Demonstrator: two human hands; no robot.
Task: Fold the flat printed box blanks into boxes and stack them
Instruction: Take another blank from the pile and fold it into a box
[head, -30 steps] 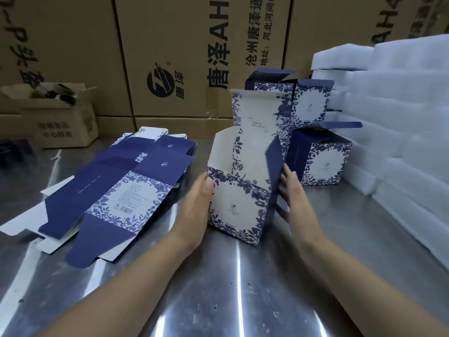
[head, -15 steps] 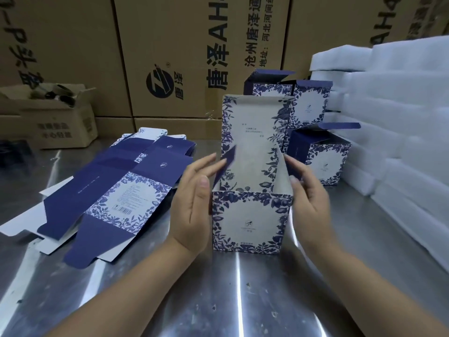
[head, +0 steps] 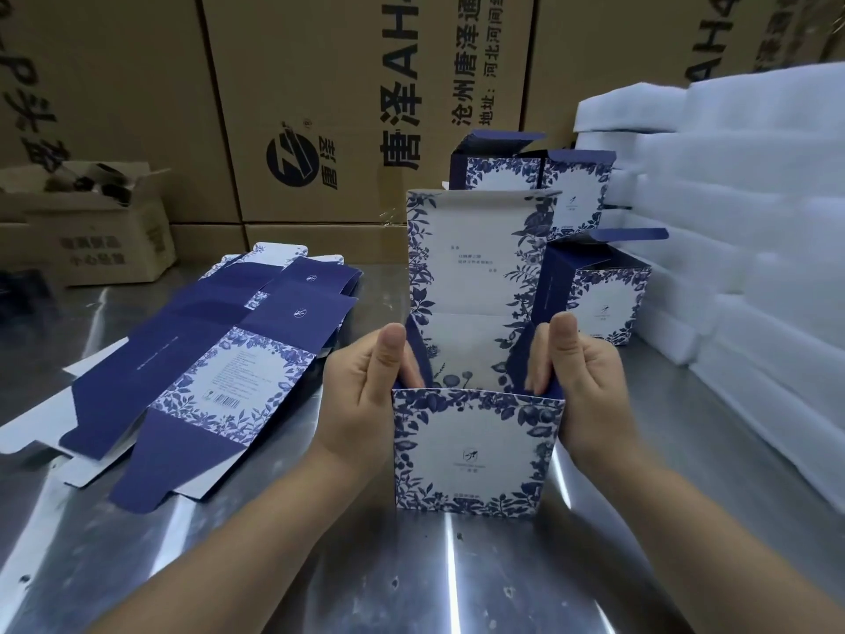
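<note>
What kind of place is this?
Likely a packaging workshop or warehouse packing bench: printed shipping cartons stacked behind a steel table, flat box blanks piled left, white foam sheets at right, a half-folded box between left hand and right hand.

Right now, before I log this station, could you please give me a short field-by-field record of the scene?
Box in work: half-folded box, upright on the metal table, lid flap standing open
Left side: left hand grips the box's left wall, fingers tucked inside
Right side: right hand grips the right wall likewise
Supply: flat box blanks piled at left
Done: folded boxes stacked behind at right, lids open
Also: white foam sheets stacked far right
</note>
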